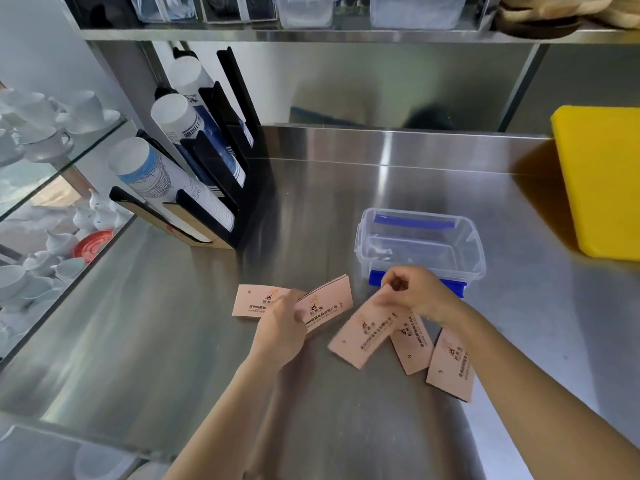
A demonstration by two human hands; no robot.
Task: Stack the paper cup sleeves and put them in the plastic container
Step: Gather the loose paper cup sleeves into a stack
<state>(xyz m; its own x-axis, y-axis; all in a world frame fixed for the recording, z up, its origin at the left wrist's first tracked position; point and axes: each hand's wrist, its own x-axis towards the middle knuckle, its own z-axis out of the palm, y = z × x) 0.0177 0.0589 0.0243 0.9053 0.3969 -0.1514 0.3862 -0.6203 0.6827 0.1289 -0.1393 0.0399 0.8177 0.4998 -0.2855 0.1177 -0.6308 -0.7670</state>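
Observation:
Several flat pink paper cup sleeves with dark print lie on the steel counter. My left hand (282, 323) grips a small stack of sleeves (327, 306), tilted up at its right end, beside another flat sleeve (251, 304) at the left. My right hand (415, 296) pinches the upper end of one sleeve (363, 336), which looks blurred. Two more sleeves, one (412, 344) under my right wrist and one (450, 368) under my forearm, rest flat. The clear plastic container (474, 244) with blue clips stands open and empty just behind my right hand.
A black rack of stacked paper cups (194, 174) stands at the back left of the counter. A yellow bin (602, 181) sits at the right edge. Glass shelves with white cups (52, 133) run along the left. A steel shelf (311, 34) hangs overhead.

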